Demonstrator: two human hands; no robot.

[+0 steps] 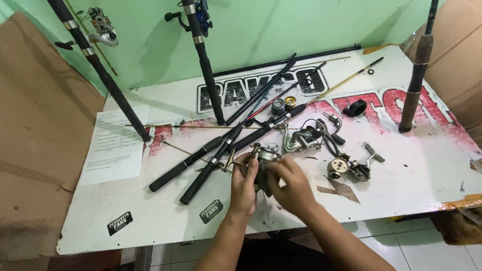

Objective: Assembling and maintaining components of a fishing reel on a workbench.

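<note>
We have the reel (264, 159) at the counter's (150, 221) six o'clock edge. Left hand (243, 186) closed around its body, right hand (291, 186) pinching its side (rods lie at ten o'clock). We'd keep it low, turn gently.

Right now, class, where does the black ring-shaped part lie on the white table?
In the head view, the black ring-shaped part lies right of centre on the table, between the thin yellowish rod tip and the upright dark rod butt, beyond the loose reels.

Both hands (268, 185) cover most of reel (265, 156); upright rods (203, 60) cut off at top edge.
</note>
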